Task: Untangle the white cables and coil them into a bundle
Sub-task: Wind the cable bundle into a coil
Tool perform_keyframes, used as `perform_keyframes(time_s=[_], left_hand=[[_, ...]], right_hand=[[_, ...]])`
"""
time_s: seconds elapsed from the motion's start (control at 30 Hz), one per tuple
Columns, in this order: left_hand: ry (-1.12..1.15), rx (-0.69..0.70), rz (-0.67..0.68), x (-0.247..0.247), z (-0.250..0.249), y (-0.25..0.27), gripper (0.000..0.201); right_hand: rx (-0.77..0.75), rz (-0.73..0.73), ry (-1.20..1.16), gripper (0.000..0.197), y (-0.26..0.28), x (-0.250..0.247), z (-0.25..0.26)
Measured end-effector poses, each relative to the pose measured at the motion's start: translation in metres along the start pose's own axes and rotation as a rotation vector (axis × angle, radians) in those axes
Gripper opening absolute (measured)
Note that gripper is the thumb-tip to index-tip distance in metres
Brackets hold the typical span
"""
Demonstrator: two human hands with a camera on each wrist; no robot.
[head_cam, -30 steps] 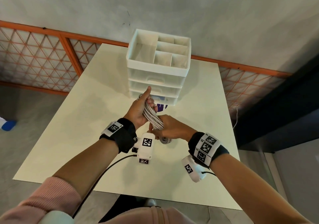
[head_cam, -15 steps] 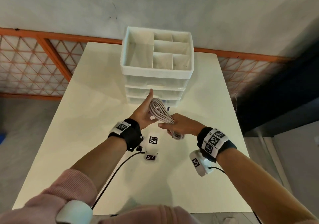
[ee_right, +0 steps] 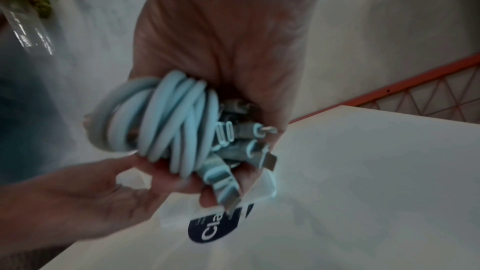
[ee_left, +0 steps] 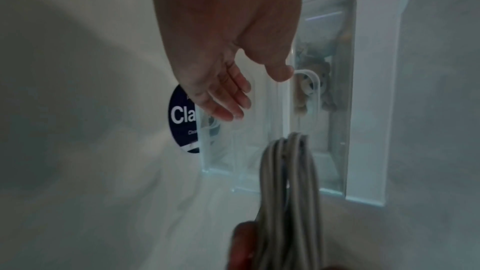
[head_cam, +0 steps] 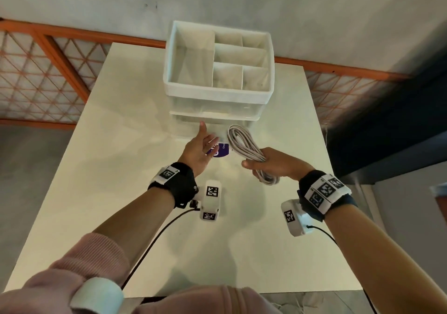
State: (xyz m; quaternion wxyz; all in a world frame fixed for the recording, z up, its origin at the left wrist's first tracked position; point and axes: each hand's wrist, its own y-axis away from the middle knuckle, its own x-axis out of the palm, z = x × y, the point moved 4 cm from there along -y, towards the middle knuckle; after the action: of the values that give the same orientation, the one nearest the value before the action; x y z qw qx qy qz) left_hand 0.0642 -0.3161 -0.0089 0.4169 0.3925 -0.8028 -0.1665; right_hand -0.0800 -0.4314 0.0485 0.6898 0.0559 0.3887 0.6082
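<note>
The white cables (head_cam: 244, 145) are wound into one long bundle (ee_left: 288, 192) that sticks out from my right hand (head_cam: 268, 166) above the table. My right hand (ee_right: 223, 81) grips the bundle (ee_right: 166, 122) around its middle, with several plug ends poking out beside the fingers. To the left of the bundle my left hand (head_cam: 199, 148) is held with fingers straight and apart from the cables, holding nothing. In the left wrist view that hand (ee_left: 226, 89) hovers in front of the drawer unit.
A white drawer unit (head_cam: 217, 88) with a divided top tray stands at the table's (head_cam: 101, 168) far middle. A round dark blue sticker (head_cam: 219, 152) lies on the table at its foot. An orange lattice fence (head_cam: 43, 71) runs behind the table.
My left hand has let go of the bundle and opened, moving left. The right hand now holds the coiled cables alone and has shifted right.
</note>
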Motion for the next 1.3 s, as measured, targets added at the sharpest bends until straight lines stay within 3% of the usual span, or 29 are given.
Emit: perform_keyframes(time_s=[0.17, 0.3, 0.43, 0.5, 0.63, 0.8, 0.93, 1.07, 1.3], left_hand=[[0.048, 0.031, -0.013, -0.009, 0.009, 0.018, 0.031], [0.075, 0.032, -0.043, -0.013, 0.019, 0.033, 0.030], [0.103, 0.047, -0.032, -0.018, 0.027, 0.043, 0.029], [0.120, 0.051, -0.027, -0.019, 0.027, 0.045, 0.031], [0.151, 0.047, -0.017, -0.019, 0.035, 0.050, 0.033], [0.178, 0.010, 0.018, -0.014, 0.038, 0.052, 0.032], [0.201, -0.025, -0.009, -0.018, 0.046, 0.053, 0.032], [0.129, 0.005, -0.039, -0.010, 0.036, 0.051, 0.034], [0.118, 0.074, -0.119, -0.013, 0.029, 0.051, 0.035]], right_hand=[[-0.055, 0.102, 0.048, 0.032, 0.010, -0.015, 0.019], [-0.166, 0.063, 0.134, 0.029, -0.001, -0.020, 0.061], [-0.203, 0.077, 0.314, 0.043, -0.029, -0.015, 0.093], [-0.189, 0.120, 0.389, 0.049, -0.043, -0.008, 0.098], [-0.141, 0.191, 0.475, 0.043, -0.061, 0.007, 0.096], [-0.013, 0.200, 0.529, 0.060, -0.072, 0.007, 0.072], [0.083, 0.155, 0.442, 0.061, -0.085, 0.013, 0.041], [0.099, -0.055, 0.352, 0.081, -0.091, -0.004, 0.040], [0.112, -0.225, 0.378, 0.074, -0.102, 0.007, 0.049]])
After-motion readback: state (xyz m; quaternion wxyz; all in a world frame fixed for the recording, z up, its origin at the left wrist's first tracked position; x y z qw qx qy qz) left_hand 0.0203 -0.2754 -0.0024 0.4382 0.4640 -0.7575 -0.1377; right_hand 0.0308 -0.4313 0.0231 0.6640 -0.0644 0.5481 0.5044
